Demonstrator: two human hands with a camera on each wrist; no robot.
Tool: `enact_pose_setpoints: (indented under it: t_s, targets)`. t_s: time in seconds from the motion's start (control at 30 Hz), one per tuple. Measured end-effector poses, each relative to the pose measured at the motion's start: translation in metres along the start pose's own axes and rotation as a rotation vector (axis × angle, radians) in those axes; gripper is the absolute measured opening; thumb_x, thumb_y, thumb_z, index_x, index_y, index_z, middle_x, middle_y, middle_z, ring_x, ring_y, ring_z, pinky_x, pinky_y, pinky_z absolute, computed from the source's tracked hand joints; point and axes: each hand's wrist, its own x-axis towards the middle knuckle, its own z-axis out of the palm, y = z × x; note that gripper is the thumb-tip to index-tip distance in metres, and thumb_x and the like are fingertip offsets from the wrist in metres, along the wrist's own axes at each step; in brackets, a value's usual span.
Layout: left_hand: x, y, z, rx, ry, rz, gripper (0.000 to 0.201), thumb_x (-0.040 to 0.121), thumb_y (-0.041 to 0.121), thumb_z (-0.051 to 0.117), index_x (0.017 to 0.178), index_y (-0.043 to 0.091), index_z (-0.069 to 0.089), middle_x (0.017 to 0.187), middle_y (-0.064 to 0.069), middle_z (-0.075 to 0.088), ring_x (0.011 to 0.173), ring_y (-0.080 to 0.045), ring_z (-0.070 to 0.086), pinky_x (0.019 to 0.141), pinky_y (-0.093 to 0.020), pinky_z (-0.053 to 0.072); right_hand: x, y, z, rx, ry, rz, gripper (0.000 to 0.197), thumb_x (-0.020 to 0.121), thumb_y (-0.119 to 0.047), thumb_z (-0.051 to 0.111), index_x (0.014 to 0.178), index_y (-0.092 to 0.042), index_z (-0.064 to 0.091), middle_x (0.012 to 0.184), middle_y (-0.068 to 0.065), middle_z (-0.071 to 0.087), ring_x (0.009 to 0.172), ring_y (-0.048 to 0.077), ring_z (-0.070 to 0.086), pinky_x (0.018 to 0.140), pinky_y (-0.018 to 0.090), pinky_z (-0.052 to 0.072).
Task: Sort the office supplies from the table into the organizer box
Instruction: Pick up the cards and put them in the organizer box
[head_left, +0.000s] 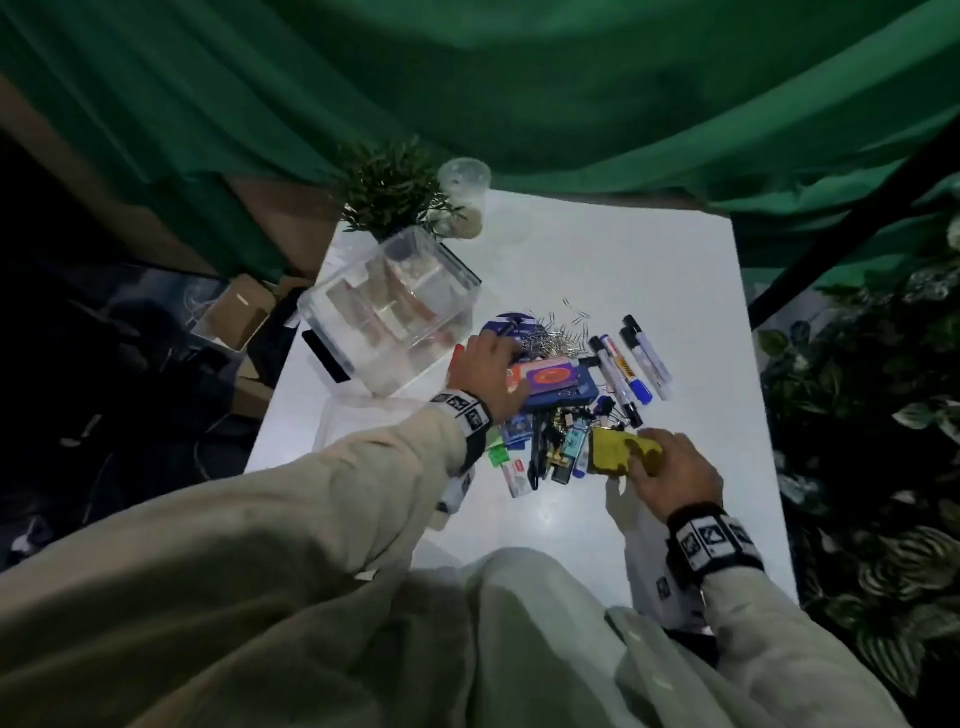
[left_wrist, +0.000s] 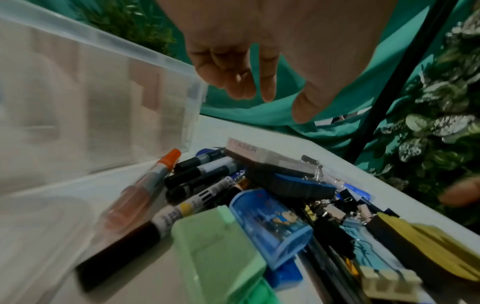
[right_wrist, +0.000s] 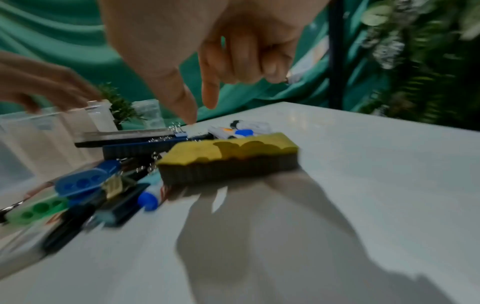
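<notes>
The clear organizer box (head_left: 363, 332) stands at the table's back left, also seen in the left wrist view (left_wrist: 78, 102). Right of it lies a pile of supplies: markers (head_left: 639, 358), paper clips (head_left: 556, 332), a blue board eraser (head_left: 561, 387) and binder clips. My left hand (head_left: 483, 369) hovers over the pile beside the box, its fingers (left_wrist: 246, 82) hanging loose and holding nothing. My right hand (head_left: 670, 462) is at a yellow-topped eraser block (head_left: 613, 447) at the pile's near right. Its thumb and forefinger (right_wrist: 207, 96) point down just behind the block (right_wrist: 228, 156), gripping nothing.
A small potted plant (head_left: 389, 187) and a clear cup (head_left: 462, 202) stand behind the box. A clear lid (head_left: 363, 421) lies at the table's left edge. An orange-capped marker (left_wrist: 148, 185) lies by the box wall. Leafy plants (head_left: 883, 493) stand right of the table (head_left: 649, 249).
</notes>
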Motion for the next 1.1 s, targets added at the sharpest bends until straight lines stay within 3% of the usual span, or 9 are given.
enact_pose_setpoints:
  t_s: [0.1,0.23,0.37,0.5,0.67,0.8,0.87,0.93,1.1]
  targets:
    - [0.020,0.015,0.003,0.121,-0.137,0.011,0.077,0.079,0.053,0.061,0.142,0.018,0.033,0.143,-0.012,0.038,0.130,-0.031,0.036,0.104,-0.043,0.033,0.020,-0.010,-0.001,-0.179,-0.092,-0.137,0.073,0.068,-0.031,0.072,0.136,-0.026,0.048,0.126,0.008,0.049,0.117,0.030,0.047,0.097,0.039,0.038]
    - [0.037,0.020,0.009,0.222,-0.349,0.014,0.088,0.075,0.057,0.067,0.143,0.017,0.028,0.146,-0.012,0.037,0.132,-0.033,0.036,0.109,-0.046,0.033,0.036,-0.008,0.005,-0.351,-0.223,-0.176,0.090,0.064,-0.043,0.077,0.142,-0.029,0.035,0.145,0.004,0.038,0.132,0.026,0.035,0.106,0.039,0.030]
    - [0.037,0.017,0.011,0.254,-0.415,0.042,0.088,0.076,0.050,0.069,0.147,0.021,0.025,0.146,-0.010,0.041,0.131,-0.032,0.043,0.109,-0.049,0.035,0.036,-0.011,0.011,-0.408,-0.255,-0.203,0.083,0.069,-0.033,0.074,0.142,-0.025,0.035,0.133,0.006,0.050,0.122,0.026,0.045,0.102,0.036,0.032]
    - [0.033,0.013,0.009,0.141,-0.352,0.069,0.076,0.073,0.051,0.070,0.138,0.026,0.038,0.128,-0.005,0.059,0.114,-0.026,0.058,0.099,-0.040,0.046,0.036,-0.007,0.013,-0.337,-0.219,-0.161,0.096,0.070,-0.027,0.073,0.150,-0.022,0.019,0.119,0.006,0.053,0.111,0.027,0.049,0.097,0.037,0.037]
    - [0.023,-0.001,0.000,0.067,-0.316,-0.059,0.079,0.062,0.056,0.074,0.131,0.027,0.046,0.123,-0.005,0.051,0.110,-0.024,0.053,0.098,-0.040,0.046,0.035,-0.004,0.010,-0.196,-0.258,-0.195,0.068,0.073,-0.019,0.072,0.135,-0.026,0.044,0.111,0.004,0.049,0.099,0.030,0.057,0.086,0.035,0.048]
    - [0.011,-0.012,-0.012,-0.124,-0.316,-0.257,0.084,0.050,0.069,0.063,0.123,0.027,0.055,0.114,-0.002,0.050,0.096,-0.022,0.057,0.087,-0.034,0.053,0.030,-0.003,0.000,-0.068,-0.279,-0.240,0.031,0.075,-0.027,0.076,0.103,-0.022,0.066,0.089,-0.003,0.045,0.082,0.022,0.057,0.066,0.018,0.042]
    - [0.003,-0.020,-0.018,-0.232,-0.291,-0.327,0.069,0.059,0.061,0.065,0.118,0.027,0.059,0.114,-0.002,0.060,0.092,-0.021,0.060,0.083,-0.030,0.053,0.024,-0.011,-0.010,0.079,-0.256,-0.161,0.024,0.072,-0.029,0.077,0.093,-0.022,0.066,0.080,-0.004,0.048,0.074,0.021,0.055,0.056,0.010,0.035]
    - [-0.004,-0.022,-0.021,-0.328,-0.280,-0.363,0.054,0.073,0.051,0.067,0.120,0.025,0.059,0.113,-0.003,0.062,0.090,-0.020,0.058,0.079,-0.025,0.048,0.021,-0.025,-0.019,0.306,-0.260,-0.027,0.021,0.074,-0.028,0.075,0.089,-0.022,0.061,0.079,-0.002,0.056,0.070,0.024,0.059,0.048,0.012,0.039]
    - [-0.026,0.000,-0.014,-0.589,-0.344,-0.325,0.063,0.080,0.046,0.069,0.133,0.020,0.048,0.127,-0.005,0.056,0.105,-0.018,0.055,0.091,-0.026,0.044,0.035,-0.057,-0.007,0.621,-0.298,0.163,0.039,0.078,-0.018,0.073,0.109,-0.018,0.050,0.110,0.010,0.064,0.096,0.026,0.061,0.087,0.038,0.052]
